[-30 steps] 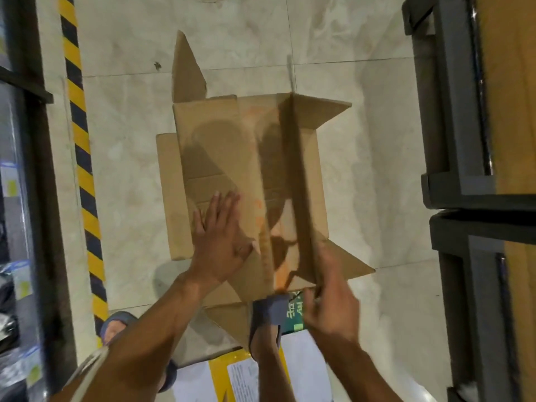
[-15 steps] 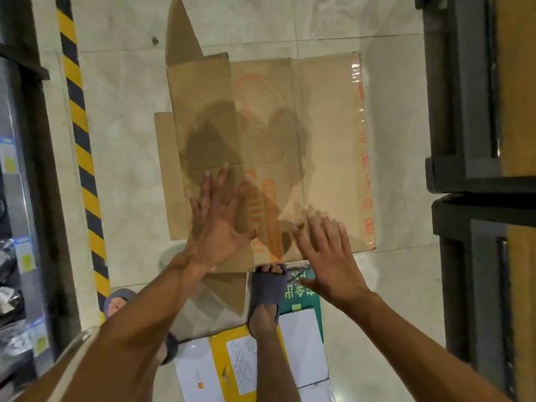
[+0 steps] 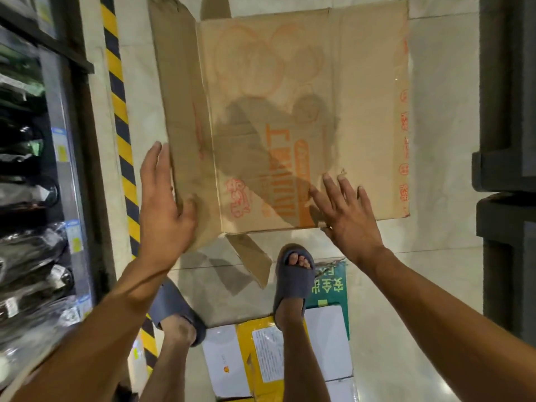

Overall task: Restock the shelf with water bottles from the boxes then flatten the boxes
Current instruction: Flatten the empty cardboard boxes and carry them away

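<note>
A brown cardboard box (image 3: 290, 82) with orange print lies collapsed flat on the tiled floor ahead of me. Its long left flap (image 3: 179, 97) angles up from the main panel. My left hand (image 3: 164, 198) is at that flap's lower edge, fingers straight along the outside and thumb lying on the cardboard. My right hand (image 3: 346, 210) presses flat on the box's near right part with its fingers spread. A smaller flap (image 3: 249, 256) sticks out from under the box's near edge. No water bottles are clearly visible.
A shelf (image 3: 32, 198) of wrapped goods runs down the left behind a yellow-black floor stripe (image 3: 121, 126). Dark shelving units (image 3: 507, 111) stand at the right. My feet in grey slippers (image 3: 293, 280) stand on a yellow, white and green box (image 3: 327, 329).
The box went from partly standing open to pressed flat. My left hand slid off the panel to the left flap's edge, and my right hand now lies spread on the near right part.
</note>
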